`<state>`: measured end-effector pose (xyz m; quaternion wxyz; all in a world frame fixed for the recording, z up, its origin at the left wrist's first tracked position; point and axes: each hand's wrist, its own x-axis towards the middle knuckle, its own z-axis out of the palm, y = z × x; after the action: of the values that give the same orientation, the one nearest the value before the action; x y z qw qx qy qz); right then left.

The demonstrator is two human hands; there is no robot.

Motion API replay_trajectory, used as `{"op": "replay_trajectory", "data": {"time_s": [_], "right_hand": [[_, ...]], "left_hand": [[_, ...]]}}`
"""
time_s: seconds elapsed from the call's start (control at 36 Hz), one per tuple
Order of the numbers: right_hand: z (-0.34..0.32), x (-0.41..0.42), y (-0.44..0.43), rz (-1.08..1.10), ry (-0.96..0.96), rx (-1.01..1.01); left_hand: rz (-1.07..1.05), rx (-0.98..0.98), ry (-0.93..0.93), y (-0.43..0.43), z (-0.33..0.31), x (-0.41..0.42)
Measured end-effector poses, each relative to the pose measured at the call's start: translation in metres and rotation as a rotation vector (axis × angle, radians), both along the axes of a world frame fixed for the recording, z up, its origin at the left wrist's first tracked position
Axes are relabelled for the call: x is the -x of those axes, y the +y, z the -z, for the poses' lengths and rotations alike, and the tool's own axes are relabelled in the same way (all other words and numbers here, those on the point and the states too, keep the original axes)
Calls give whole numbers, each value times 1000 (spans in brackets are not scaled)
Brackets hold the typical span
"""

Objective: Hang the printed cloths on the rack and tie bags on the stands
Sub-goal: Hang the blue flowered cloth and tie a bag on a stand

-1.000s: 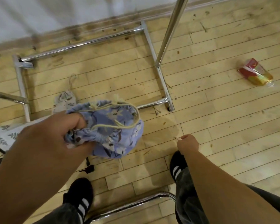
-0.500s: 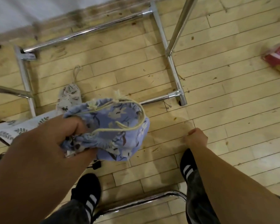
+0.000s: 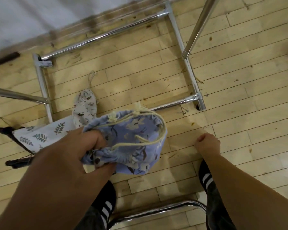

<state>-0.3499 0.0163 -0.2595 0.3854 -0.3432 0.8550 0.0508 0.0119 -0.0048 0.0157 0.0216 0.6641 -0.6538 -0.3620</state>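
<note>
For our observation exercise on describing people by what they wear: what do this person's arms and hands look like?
The left hand and right hand wear no gloves, and no watch, ring or bracelet shows. Both arms are bare as far as the picture reaches, with no sleeve in view.

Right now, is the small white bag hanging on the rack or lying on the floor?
Lying on the floor. The small white bag rests flat beside a rack base bar, its cord loop hooked on nothing.
</note>
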Motion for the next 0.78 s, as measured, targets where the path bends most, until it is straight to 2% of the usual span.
{"op": "replay_trajectory", "data": {"time_s": [0.08, 0.28, 0.44, 0.61, 0.78], "right_hand": [[-18, -8, -10, -4, -52, 51], [-80, -42, -40, 26, -163, 171], [-162, -78, -59, -12, -201, 327], [-253, -102, -68, 32, -325, 496], [-338, -112, -53, -9, -395, 567]], "left_hand": [[102, 115, 5, -7, -32, 22], [51, 78, 61, -7, -64, 36], [67, 30, 43, -5, -90, 41], [80, 20, 11, 3, -97, 29], [103, 41, 36, 13, -102, 13]]}}
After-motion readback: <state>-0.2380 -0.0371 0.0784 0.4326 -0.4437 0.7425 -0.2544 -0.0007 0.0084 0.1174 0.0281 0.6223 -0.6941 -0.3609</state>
